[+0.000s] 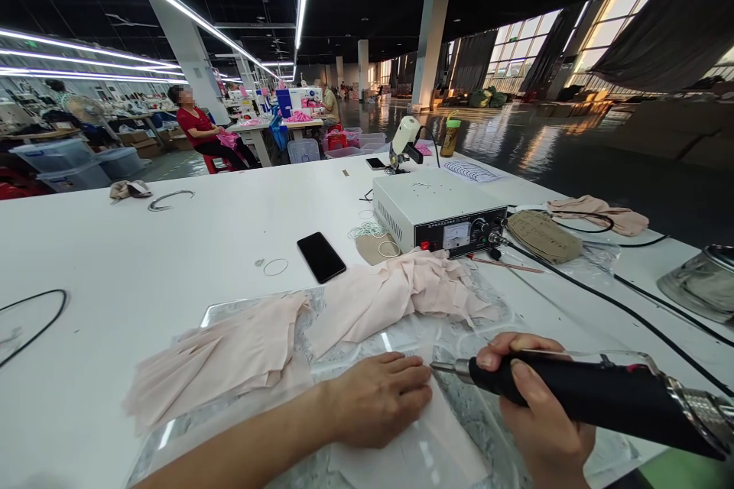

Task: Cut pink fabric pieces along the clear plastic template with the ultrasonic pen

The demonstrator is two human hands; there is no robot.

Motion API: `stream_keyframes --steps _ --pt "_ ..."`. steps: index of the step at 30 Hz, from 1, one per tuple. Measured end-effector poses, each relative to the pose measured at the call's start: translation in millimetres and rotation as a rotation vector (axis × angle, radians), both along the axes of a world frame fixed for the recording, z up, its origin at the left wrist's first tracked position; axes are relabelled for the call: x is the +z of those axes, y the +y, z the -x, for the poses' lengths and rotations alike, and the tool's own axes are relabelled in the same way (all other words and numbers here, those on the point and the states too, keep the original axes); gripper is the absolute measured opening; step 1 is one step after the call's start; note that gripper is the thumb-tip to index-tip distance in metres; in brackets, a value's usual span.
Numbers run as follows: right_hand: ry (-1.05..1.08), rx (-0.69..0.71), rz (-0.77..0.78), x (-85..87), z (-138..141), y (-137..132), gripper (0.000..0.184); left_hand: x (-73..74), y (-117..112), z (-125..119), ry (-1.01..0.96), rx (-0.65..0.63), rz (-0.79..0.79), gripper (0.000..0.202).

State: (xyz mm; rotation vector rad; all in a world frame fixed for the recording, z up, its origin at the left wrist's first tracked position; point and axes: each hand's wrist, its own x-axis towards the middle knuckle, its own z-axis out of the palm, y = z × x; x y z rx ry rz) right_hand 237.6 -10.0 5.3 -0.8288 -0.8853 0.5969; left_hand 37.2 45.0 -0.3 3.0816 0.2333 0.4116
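My left hand (381, 397) lies with fingers stretched out on a clear sheet over pale pink fabric (450, 432). My right hand (542, 424) is wrapped round a black handheld ultrasonic cutter (608, 393), its thin metal tip pointing left, close beside my left fingertips. Whether the tip touches the fabric, I cannot tell. Beyond my hands, a fanned stack of pale pink fabric pieces (229, 355) lies to the left and a rumpled pile of similar pieces (390, 294) lies in the middle, both on a clear board with a grey marbled look.
A control box (459, 218) with a dial and cables stands behind the fabric. Near it are a black phone (321, 257), brown card patterns (544, 235) and a glass jar (703, 283). A black cable (619, 306) crosses the right side. Seated people work at sewing machines farther back.
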Motion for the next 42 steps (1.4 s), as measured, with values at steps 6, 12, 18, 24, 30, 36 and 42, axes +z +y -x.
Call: stream_keyframes --steps 6,12,18,24,30,36,42 --pt "0.004 0.009 0.001 -7.0 -2.5 2.2 0.007 1.7 0.6 -0.8 0.016 -0.004 0.016 0.017" --pt "0.004 0.025 -0.008 -8.9 -4.1 5.2 0.007 4.3 0.3 -0.5 0.026 -0.001 0.024 0.016" --pt "-0.046 -0.003 -0.002 -6.9 -1.2 4.7 0.008 4.4 0.0 -1.4 0.028 -0.001 0.042 0.016" --pt "0.022 -0.039 0.032 0.8 1.1 4.6 0.009 1.8 -0.4 5.6 0.003 0.005 0.072 0.02" --pt "0.243 -0.081 0.106 4.2 -7.6 -13.0 0.012 5.2 -18.6 35.4 -0.052 0.062 0.129 0.023" --pt "0.112 -0.138 0.116 -1.6 -5.8 -31.6 0.008 6.0 -41.5 42.2 -0.031 0.111 0.126 0.023" --pt "-0.039 -0.098 0.151 -16.9 -17.5 -47.4 0.013 6.7 -49.5 41.8 0.048 0.29 0.132 0.016"
